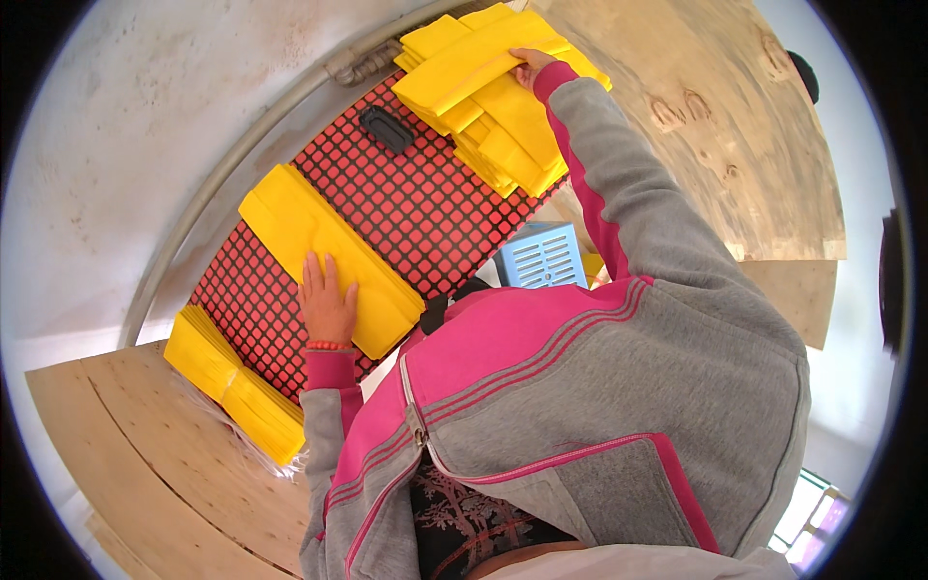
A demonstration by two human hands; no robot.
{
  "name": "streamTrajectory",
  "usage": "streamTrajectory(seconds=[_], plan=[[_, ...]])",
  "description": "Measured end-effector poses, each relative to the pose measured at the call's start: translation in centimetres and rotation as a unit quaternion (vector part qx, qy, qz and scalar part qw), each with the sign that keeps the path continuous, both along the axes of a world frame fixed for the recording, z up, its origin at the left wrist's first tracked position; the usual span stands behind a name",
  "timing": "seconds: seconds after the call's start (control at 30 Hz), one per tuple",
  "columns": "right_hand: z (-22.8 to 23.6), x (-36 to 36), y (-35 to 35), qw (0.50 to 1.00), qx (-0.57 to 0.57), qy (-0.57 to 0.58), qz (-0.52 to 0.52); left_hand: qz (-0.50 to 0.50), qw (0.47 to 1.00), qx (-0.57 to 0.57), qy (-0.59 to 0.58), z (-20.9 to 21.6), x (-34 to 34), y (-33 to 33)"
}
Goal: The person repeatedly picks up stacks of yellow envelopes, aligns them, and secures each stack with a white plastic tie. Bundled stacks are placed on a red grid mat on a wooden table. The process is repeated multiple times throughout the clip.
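A neat stack of flat yellow fabric-like pieces point(333, 251) lies across the middle of a red-and-black checked surface. My left hand point(329, 304), with a red bead bracelet at its wrist, rests on this stack near its lower left edge, fingers stretched out. At the far right end sits a looser pile of yellow pieces point(517, 145), fanned and overlapping. My right hand point(532, 68) reaches to the top of that pile, its fingers closed at the edge of an upper yellow piece point(474, 72). The underside of this grip is hidden.
A bundle of yellow pieces point(232, 382), banded at its middle, lies at the left end of the checked surface point(372, 188). A black oblong tray-like object point(387, 129) sits near the wall pipe point(222, 174). Below the right arm is a light-blue slotted basket point(543, 259). Wooden boards point(715, 116) flank both ends.
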State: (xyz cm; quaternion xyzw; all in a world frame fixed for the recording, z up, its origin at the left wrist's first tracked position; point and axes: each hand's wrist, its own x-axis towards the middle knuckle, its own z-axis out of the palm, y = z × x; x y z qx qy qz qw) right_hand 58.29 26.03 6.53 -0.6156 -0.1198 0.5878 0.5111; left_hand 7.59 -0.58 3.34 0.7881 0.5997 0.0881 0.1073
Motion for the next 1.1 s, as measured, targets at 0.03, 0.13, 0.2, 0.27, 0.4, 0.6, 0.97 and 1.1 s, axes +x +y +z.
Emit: streamTrajectory(seconds=[0.03, 0.13, 0.2, 0.27, 0.4, 0.6, 0.97, 1.1], plan=[[-0.1, 0.1, 0.1, 1.000, -0.004, -0.002, 0.001, 0.000, 1.000, -0.015, 0.004, 0.4, 0.0, 0.2], [0.2, 0.0, -0.7, 1.000, 0.017, 0.014, 0.013, -0.003, 0.998, -0.059, 0.034, 2.2, 0.0, 0.9], [0.6, -0.1, -1.7, 0.999, 0.039, 0.029, 0.017, 0.004, 0.999, -0.036, 0.016, 3.5, 0.3, 1.7], [1.2, -0.1, -2.8, 0.997, 0.058, 0.042, 0.014, 0.018, 0.998, 0.042, -0.046, 4.6, 1.3, 2.6], [2.0, -0.2, -4.9, 0.995, 0.088, 0.042, -0.011, -0.007, 0.978, 0.044, -0.204, 5.3, 4.5, 5.3], [2.8, 1.6, -6.1, 0.979, 0.192, 0.069, 0.016, -0.050, 0.957, -0.006, -0.285, 4.8, 9.0, 8.2], [8.5, -6.4, -9.3, 0.941, 0.260, 0.137, 0.166, 0.015, 0.770, -0.249, -0.588, 6.6, 9.6, 11.5], [9.6, -11.8, -10.7, 0.921, 0.250, 0.119, 0.275, -0.096, 0.487, -0.455, -0.739, 7.6, 8.4, 9.8]])
